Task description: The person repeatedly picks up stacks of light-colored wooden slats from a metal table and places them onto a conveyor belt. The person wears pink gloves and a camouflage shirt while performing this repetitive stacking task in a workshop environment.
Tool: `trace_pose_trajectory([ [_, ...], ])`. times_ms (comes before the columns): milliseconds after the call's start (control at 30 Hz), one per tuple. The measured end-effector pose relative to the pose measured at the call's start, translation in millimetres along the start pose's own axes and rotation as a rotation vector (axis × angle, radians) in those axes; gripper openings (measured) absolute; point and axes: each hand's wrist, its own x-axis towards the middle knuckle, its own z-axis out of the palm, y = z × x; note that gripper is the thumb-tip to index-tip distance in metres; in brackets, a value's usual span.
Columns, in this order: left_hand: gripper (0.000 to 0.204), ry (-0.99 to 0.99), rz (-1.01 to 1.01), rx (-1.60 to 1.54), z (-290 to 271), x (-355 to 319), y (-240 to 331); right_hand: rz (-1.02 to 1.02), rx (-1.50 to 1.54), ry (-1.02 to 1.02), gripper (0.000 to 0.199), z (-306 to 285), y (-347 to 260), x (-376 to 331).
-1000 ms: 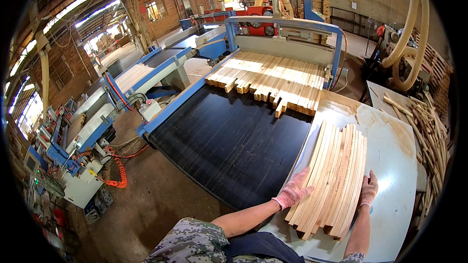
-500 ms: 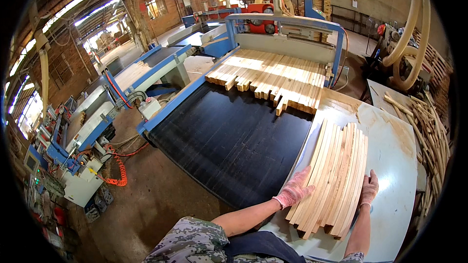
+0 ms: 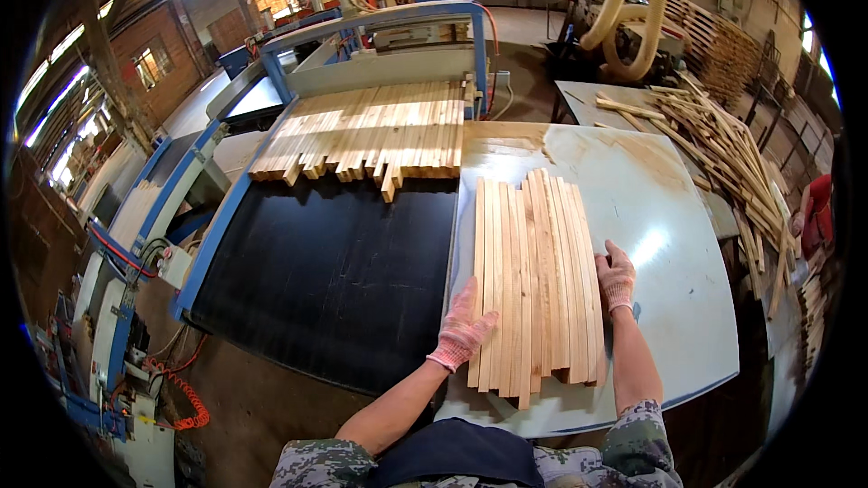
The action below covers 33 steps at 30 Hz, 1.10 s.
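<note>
A batch of pale wooden strips lies side by side on a smooth light-coloured table, their ends uneven. My left hand, in a pinkish knitted glove, rests against the left edge of the batch, fingers stretched over the outer strips. Along the opposite edge is my right hand, gloved alike, with its fingers loosely bent and apart. Neither hand is wrapped round a single strip. Left of the table runs a black conveyor belt, carrying a tight row of wooden pieces at its far end.
A blue machine frame spans the belt's far end. Loose sticks are heaped on a second table at the right. Thick dust hoses hang behind it. At the left stand more blue machines, with a coiled orange air hose.
The view has turned to the right, so the belt and table appear farther left. My hands are still at the two sides of the strips, the right one's fingers slightly more bent.
</note>
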Motion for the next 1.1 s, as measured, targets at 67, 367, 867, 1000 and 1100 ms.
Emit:
trace_pose_trajectory([
  [67,0.092,-0.008,-0.033,-0.079,2.8,-0.3,-7.9,0.042,0.008,-0.025,0.052,-2.9,-6.1,-2.7],
  [367,0.092,0.034,-0.037,-0.153,3.1,-0.2,-4.8,0.094,0.041,-0.047,0.052,-12.3,-25.8,-7.0],
  [867,0.093,0.031,-0.043,-0.154,3.3,-1.1,-12.6,0.052,-0.001,-0.012,0.049,-13.0,-28.8,-7.7],
  [1000,0.093,0.031,-0.042,-0.116,1.7,-1.2,-5.9,0.024,-0.035,0.000,0.049,-10.3,-20.8,-5.7],
  [1100,0.093,0.034,-0.045,-0.116,1.8,0.0,-6.4,0.019,-0.044,0.001,0.048,-8.5,-18.4,-4.8],
])
